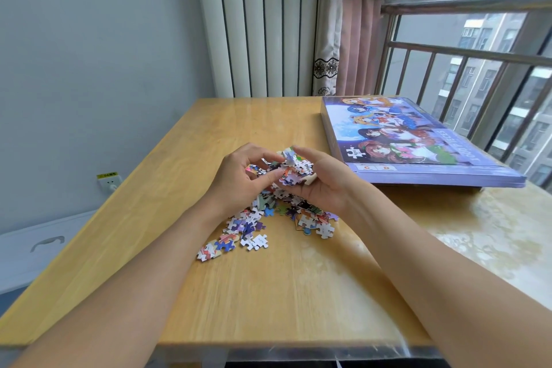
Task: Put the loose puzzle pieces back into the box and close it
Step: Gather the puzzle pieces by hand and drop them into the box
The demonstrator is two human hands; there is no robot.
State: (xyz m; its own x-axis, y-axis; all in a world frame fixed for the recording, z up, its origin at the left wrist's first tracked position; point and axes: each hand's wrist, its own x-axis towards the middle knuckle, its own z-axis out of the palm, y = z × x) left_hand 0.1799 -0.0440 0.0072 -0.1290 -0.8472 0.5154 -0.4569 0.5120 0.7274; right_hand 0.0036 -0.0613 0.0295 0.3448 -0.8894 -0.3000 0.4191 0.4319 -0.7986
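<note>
Both forearms reach forward from the lower corners of the view and meet over the middle of the wooden table [209, 293]. The right hand [322, 185] lies palm up, tilted toward the left, its fingers curled into a cup that holds a heap of puzzle pieces [291, 172]. The left hand [242, 176] comes in from the other side with its back toward the camera; its thumb and fingers are bent and pinch at the same heap, pressing it into the right palm. The two hands sit just above the table, close together, with the held pieces between them.

Beneath and in front of the hands, toward the near edge, a loose pile of pieces [260, 227] is spread on the table, thicker under the wrists and thinning to single pieces at the near left. Some lie colour side up, others show white backs.

The puzzle box [412, 143] lies flat at the far right of the table, beside the window railing [466, 69], well apart from the pile. Its printed lid with cartoon figures is on top, so the box appears closed. A pink curtain [355, 48] hangs behind it, and a wall socket [109, 181] is on the left wall.
</note>
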